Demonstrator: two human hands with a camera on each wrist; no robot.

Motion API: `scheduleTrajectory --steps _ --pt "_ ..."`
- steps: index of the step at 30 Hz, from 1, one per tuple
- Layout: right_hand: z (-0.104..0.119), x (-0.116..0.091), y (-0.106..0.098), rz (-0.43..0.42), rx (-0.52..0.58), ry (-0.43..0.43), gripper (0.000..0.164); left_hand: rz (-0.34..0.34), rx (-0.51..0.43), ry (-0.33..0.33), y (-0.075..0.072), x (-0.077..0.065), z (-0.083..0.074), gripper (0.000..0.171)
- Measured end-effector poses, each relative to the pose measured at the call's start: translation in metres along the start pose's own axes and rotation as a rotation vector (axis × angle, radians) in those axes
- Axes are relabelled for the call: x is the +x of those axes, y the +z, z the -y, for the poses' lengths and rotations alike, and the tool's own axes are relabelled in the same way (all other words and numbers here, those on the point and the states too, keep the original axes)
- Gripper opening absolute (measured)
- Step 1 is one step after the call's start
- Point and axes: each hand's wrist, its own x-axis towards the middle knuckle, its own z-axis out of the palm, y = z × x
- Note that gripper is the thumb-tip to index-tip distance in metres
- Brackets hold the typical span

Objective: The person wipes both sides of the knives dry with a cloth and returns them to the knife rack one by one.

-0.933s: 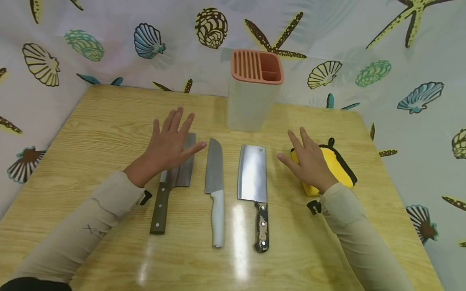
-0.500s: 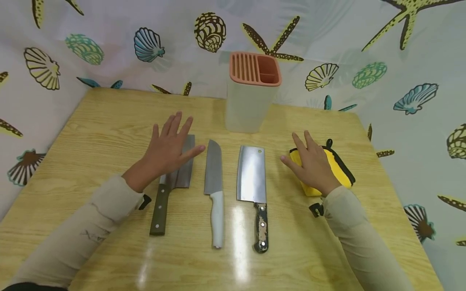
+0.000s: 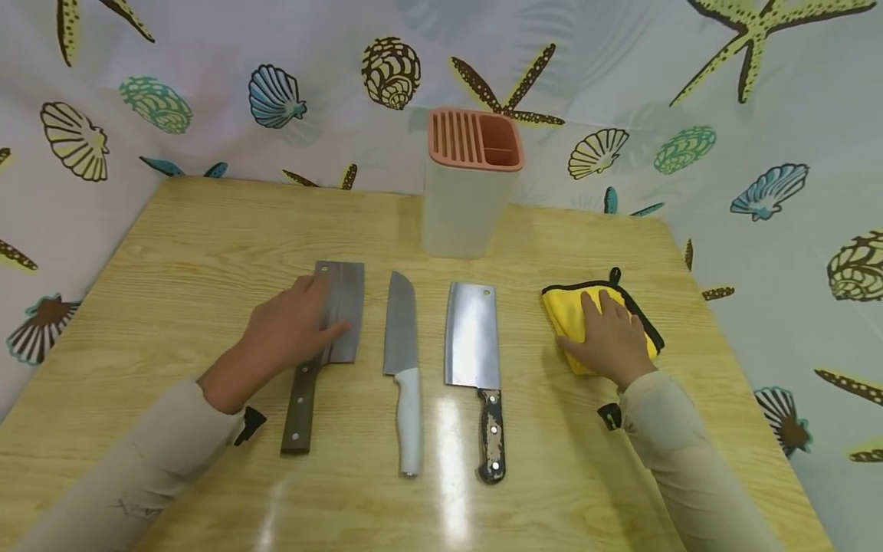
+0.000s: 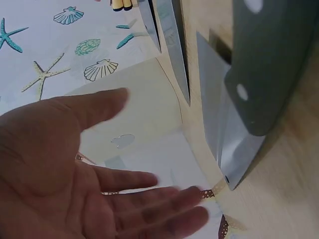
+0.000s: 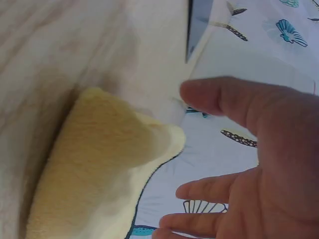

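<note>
My left hand (image 3: 286, 326) is over the left side of a cleaver (image 3: 345, 307) with an olive handle. In the left wrist view its fingers are loosely extended, with a gap between them and the cleaver. To the right, my right hand (image 3: 610, 341) hovers at a folded yellow cloth (image 3: 567, 305) with black edging. Its fingers look relaxed and hold nothing in the right wrist view; whether they touch the cloth I cannot tell. Between the hands lie a white-handled knife (image 3: 409, 422) and a second cleaver (image 3: 472, 337) with a worn black handle.
A white knife holder (image 3: 457, 211) with a slotted orange top stands upright at the back of the wooden table (image 3: 228, 230). Shell-printed fabric (image 3: 331, 146) hangs behind and beside the table. The knives lie side by side, handles toward me.
Both hands have come down from a raised, spread pose. The left moved down and left, baring more of the cleaver blade; the right lowered over the yellow cloth.
</note>
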Motion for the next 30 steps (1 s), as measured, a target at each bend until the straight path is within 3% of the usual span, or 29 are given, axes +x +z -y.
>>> scheduleTrajectory --steps 5,11,15,20,26,30 --pt "0.002 0.003 0.011 0.072 0.032 0.068 0.098 0.084 -0.051 -0.123 0.007 -0.025 0.007 0.051" --pt "0.010 0.012 0.020 0.066 0.056 0.146 0.099 0.175 -0.106 -0.185 0.018 -0.041 0.012 0.050" --pt "0.012 0.021 0.023 0.078 0.014 0.146 0.096 0.230 -0.151 -0.205 0.026 -0.046 0.016 0.057" --pt "0.014 0.028 0.023 0.109 -0.048 0.100 0.093 0.233 -0.214 -0.212 0.034 -0.049 0.020 0.073" --pt "0.013 0.030 0.018 0.045 -0.046 0.145 0.077 0.197 -0.313 -0.203 0.041 -0.047 0.025 0.056" --pt "0.006 0.030 0.005 -0.005 -0.050 0.175 0.056 0.198 -0.401 -0.182 0.037 -0.044 0.029 0.046"
